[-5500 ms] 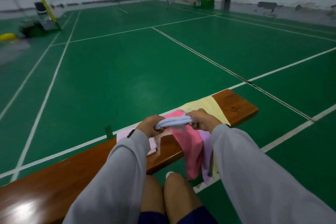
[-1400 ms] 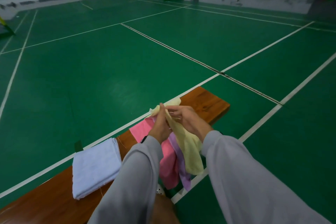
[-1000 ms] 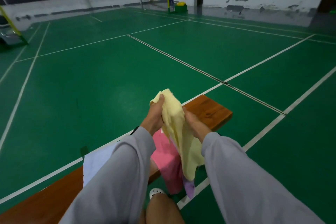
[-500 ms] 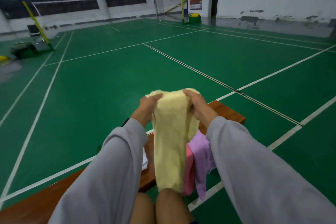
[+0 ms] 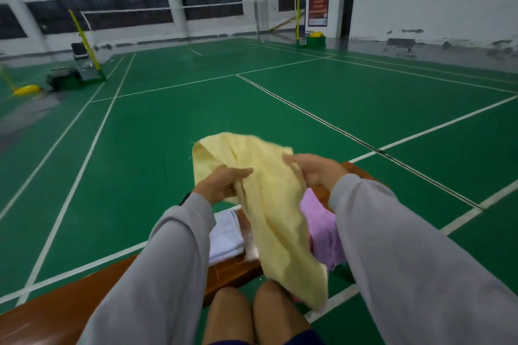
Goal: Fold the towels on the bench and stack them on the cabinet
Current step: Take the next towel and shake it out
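Court floor: green with white lines.
Counter: brown wood, under both arms.
Yellow towel: up in the air over the counter's near edge, unfolded, hanging down to the knees.
Purple towel: hangs over the near edge, by the counter's right end.
White towel: folded flat on the counter.
Left hand: grips the yellow towel's left side.
Right hand: pinches its top right edge.

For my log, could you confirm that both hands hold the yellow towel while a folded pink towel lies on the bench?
Not quite: the head view shows the folded towel on the bench is white, not pink; the rest is right.
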